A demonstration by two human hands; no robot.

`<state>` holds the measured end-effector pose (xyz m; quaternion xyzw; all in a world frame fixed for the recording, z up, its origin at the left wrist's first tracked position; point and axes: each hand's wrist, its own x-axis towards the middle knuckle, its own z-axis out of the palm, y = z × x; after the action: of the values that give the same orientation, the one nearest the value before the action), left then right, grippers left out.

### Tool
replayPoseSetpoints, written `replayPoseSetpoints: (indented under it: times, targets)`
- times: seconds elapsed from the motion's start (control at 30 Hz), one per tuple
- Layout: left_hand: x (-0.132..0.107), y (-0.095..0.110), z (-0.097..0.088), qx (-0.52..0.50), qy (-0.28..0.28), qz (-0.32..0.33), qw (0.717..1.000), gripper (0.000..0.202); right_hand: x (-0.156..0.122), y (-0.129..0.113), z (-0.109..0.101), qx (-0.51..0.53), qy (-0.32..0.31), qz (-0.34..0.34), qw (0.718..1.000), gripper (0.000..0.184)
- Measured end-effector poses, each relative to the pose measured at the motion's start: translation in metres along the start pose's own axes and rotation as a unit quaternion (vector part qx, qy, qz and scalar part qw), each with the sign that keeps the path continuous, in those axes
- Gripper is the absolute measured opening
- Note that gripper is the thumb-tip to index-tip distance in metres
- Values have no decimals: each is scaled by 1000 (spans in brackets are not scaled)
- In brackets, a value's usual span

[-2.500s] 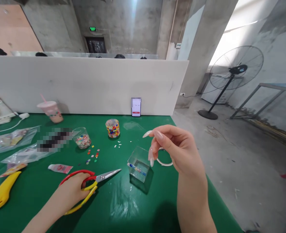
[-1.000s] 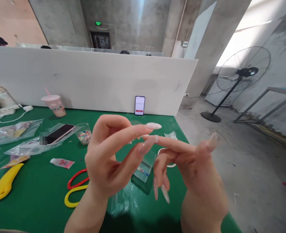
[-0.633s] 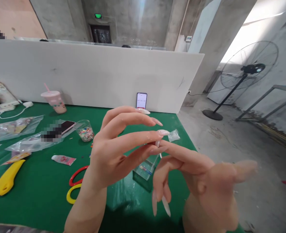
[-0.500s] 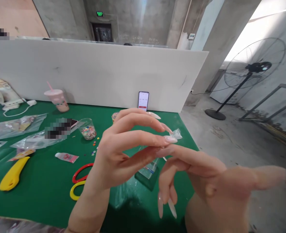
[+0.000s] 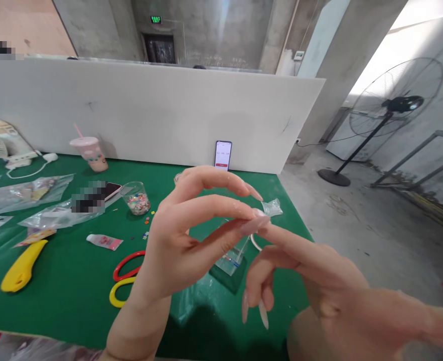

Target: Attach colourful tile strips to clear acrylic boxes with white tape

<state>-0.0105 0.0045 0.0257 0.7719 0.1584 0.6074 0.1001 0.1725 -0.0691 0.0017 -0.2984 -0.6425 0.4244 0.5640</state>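
A long white partition board (image 5: 149, 110) stands along the far edge of a green-covered table (image 5: 55, 306), and a black pedestal fan (image 5: 396, 103) stands on the concrete floor to the right. Both of the person's hands are raised above the table near its right end. The left hand (image 5: 183, 240) has its thumb and long-nailed forefinger pressed together on the tip of the outstretched forefinger of the right hand (image 5: 319, 278); whether anything small lies in that pinch cannot be told. The right hand's other fingers hang curled and apart, gripping nothing, and its thumb is blurred at the lower right.

On the table to the left lie a yellow utility knife (image 5: 23, 265) and, partly hidden by the left wrist, scissors with red and yellow handle loops (image 5: 129, 255). A clear plastic cube box (image 5: 233, 256) rests on the cloth just beneath the joined fingertips, touching neither hand. Farther back stand a glass jar of coloured bits (image 5: 136, 198) and a phone propped upright (image 5: 223, 154) against the board. A small crumpled clear bag (image 5: 273, 206) lies just beyond the fingertips.
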Motion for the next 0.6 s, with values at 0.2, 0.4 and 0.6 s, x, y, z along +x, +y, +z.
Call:
replayPoseSetpoints:
  times: [0.2,0.4,0.6]
  targets:
    - [2,-8,5,58,74,99,991,13,9,2,-1,81,-93,17,992,77]
    - [-4,-11,0,135,73,67,986,14,-27,27,-2,100,25,109,989,89]
    - [-3,-22,3,121,98,128,980,28,-28,27,-9,81,-24,126,988,81]
